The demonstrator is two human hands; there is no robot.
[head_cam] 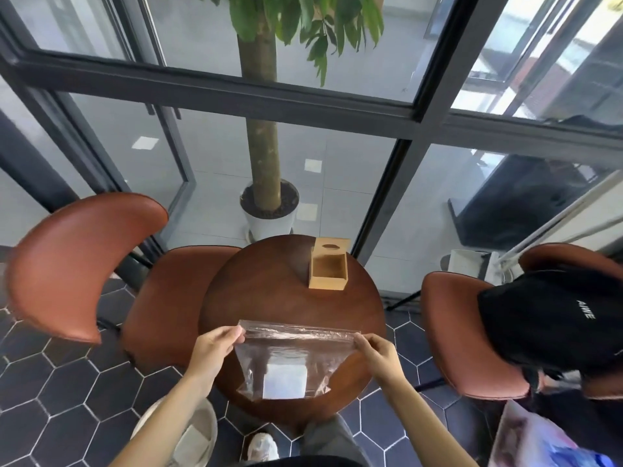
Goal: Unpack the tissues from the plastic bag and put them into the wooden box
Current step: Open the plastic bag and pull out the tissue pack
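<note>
A clear plastic zip bag (pixel 290 352) lies on the near half of the round dark wooden table (pixel 263 291). Inside it, near the bottom, sits a white stack of tissues (pixel 285 380). My left hand (pixel 215 345) pinches the bag's top left corner and my right hand (pixel 377 350) pinches its top right corner, holding the zip edge stretched between them. The light wooden box (pixel 328 269) stands at the far right of the table, its lid slid back and its inside empty.
Brown leather chairs stand at the left (pixel 77 264) and right (pixel 472 335); a black backpack (pixel 553 318) lies on the right one. A potted tree (pixel 269 210) and glass walls are beyond the table. My shoes and knees are below the table's near edge.
</note>
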